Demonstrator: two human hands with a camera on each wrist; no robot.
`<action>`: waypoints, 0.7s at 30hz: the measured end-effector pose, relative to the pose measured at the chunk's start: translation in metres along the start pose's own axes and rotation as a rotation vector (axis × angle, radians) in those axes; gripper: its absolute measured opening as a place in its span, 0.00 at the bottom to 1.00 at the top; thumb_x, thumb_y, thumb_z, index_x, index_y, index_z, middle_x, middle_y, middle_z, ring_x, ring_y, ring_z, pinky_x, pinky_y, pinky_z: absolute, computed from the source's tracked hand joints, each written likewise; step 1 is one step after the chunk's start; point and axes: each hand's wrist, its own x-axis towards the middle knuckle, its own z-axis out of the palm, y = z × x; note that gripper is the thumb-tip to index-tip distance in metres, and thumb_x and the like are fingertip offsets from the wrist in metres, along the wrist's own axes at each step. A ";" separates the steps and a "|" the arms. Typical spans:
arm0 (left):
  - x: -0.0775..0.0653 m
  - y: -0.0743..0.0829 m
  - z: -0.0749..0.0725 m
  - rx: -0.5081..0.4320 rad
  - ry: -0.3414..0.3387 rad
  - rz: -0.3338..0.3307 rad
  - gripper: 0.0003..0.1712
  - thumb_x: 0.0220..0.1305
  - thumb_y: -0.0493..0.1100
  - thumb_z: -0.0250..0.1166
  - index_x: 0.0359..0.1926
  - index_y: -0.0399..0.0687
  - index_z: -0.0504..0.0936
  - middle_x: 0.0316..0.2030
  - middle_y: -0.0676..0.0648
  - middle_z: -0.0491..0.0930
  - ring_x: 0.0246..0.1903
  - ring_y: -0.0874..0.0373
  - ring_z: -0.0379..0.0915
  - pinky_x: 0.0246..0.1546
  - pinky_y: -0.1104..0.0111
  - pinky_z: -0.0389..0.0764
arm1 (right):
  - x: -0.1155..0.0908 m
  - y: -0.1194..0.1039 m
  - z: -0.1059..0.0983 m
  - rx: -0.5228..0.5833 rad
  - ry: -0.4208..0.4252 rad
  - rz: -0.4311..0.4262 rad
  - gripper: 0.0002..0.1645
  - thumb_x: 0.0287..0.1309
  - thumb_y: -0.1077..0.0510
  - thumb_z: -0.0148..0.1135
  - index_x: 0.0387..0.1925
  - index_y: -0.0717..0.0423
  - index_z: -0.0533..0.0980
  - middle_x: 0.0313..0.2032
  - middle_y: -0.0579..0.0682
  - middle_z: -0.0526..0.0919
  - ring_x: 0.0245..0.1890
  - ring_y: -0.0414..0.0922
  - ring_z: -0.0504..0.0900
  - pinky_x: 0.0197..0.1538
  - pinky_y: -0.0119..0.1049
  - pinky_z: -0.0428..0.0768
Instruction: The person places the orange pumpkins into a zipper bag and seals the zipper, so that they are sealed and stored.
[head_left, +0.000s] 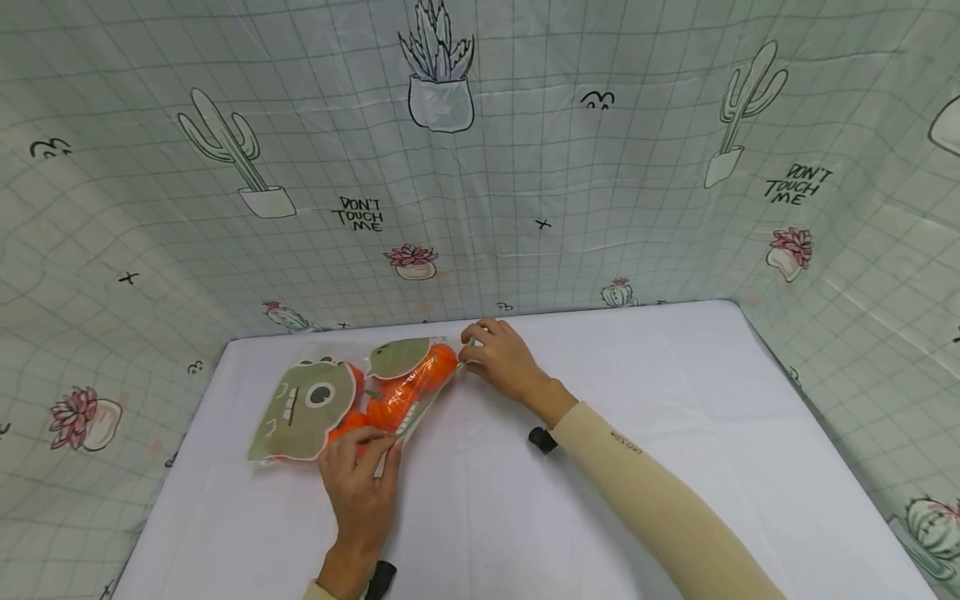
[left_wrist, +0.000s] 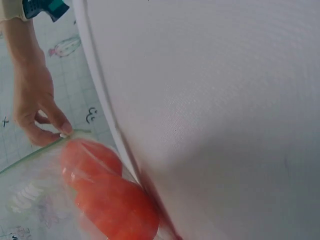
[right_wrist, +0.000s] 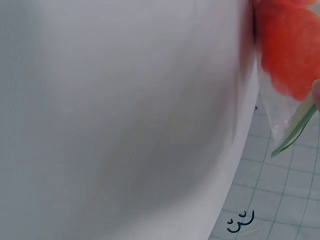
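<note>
A clear plastic zip bag with a green cartoon monster face printed on it lies on the left of the table, bright orange rounded things inside. What those orange things are exactly cannot be told through the plastic. At the near end of the bag's green-edged mouth, my left hand pinches the edge between thumb and fingers. My right hand holds the far end of that same edge; the left wrist view shows its thumb and finger pinching the corner. A fingertip shows beside the green strip in the right wrist view.
The white-covered table spreads to the right of the bag. Its back edge runs close behind the bag and the right hand. A grid-patterned curtain with cactus drawings surrounds the back and sides. Each wrist bears a small black device.
</note>
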 end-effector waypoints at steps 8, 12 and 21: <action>0.000 0.001 -0.001 0.013 0.007 0.010 0.31 0.79 0.57 0.60 0.31 0.33 0.88 0.38 0.39 0.80 0.42 0.42 0.73 0.51 0.60 0.61 | 0.002 0.015 0.003 -0.042 -0.008 -0.007 0.04 0.59 0.56 0.79 0.36 0.46 0.90 0.48 0.48 0.85 0.55 0.51 0.79 0.63 0.45 0.78; 0.000 0.002 -0.002 0.013 0.005 0.007 0.31 0.79 0.57 0.60 0.32 0.34 0.88 0.38 0.39 0.80 0.42 0.41 0.72 0.50 0.59 0.61 | 0.005 0.021 0.002 -0.060 -0.021 0.002 0.04 0.60 0.55 0.78 0.37 0.47 0.90 0.48 0.48 0.85 0.55 0.50 0.79 0.62 0.45 0.79; -0.001 0.001 -0.002 0.014 0.015 0.018 0.30 0.78 0.57 0.61 0.31 0.34 0.88 0.38 0.39 0.80 0.42 0.42 0.72 0.49 0.60 0.61 | 0.005 0.034 0.006 -0.081 -0.020 -0.009 0.04 0.59 0.55 0.78 0.36 0.49 0.90 0.46 0.50 0.84 0.54 0.52 0.79 0.60 0.45 0.80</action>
